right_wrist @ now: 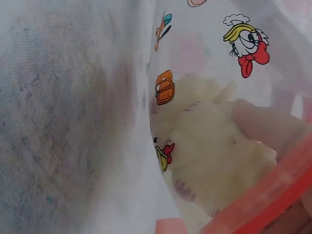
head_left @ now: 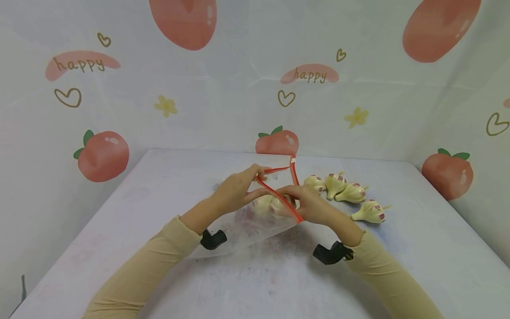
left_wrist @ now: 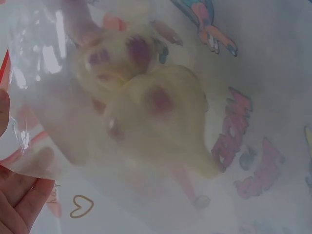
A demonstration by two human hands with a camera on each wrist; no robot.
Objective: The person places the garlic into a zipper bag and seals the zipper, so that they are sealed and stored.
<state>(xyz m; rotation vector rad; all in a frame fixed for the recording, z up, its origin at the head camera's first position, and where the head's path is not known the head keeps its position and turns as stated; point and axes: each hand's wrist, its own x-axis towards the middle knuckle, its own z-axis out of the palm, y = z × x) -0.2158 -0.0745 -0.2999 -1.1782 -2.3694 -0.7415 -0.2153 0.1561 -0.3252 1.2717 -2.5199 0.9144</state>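
A clear printed zip bag [head_left: 239, 241] with a red strip along its mouth is held above the table. My left hand [head_left: 239, 190] pinches the bag's edge at the mouth, its fingertips also seen at the left of the left wrist view. Reaching in through the mouth, my right hand [head_left: 312, 206] has its thumb [right_wrist: 265, 124] against a garlic bulb [right_wrist: 214, 151]; its other fingers are partly hidden. Through the hazy plastic, garlic bulbs [left_wrist: 161, 112] show close together, and cartoon figures are printed on the bag.
Several more garlic bulbs [head_left: 351, 193] lie on the white table [head_left: 223, 292], just right of the bag and beyond the right wrist. A white backdrop [head_left: 239, 88] with printed fruit and the word "happy" rises behind the table.
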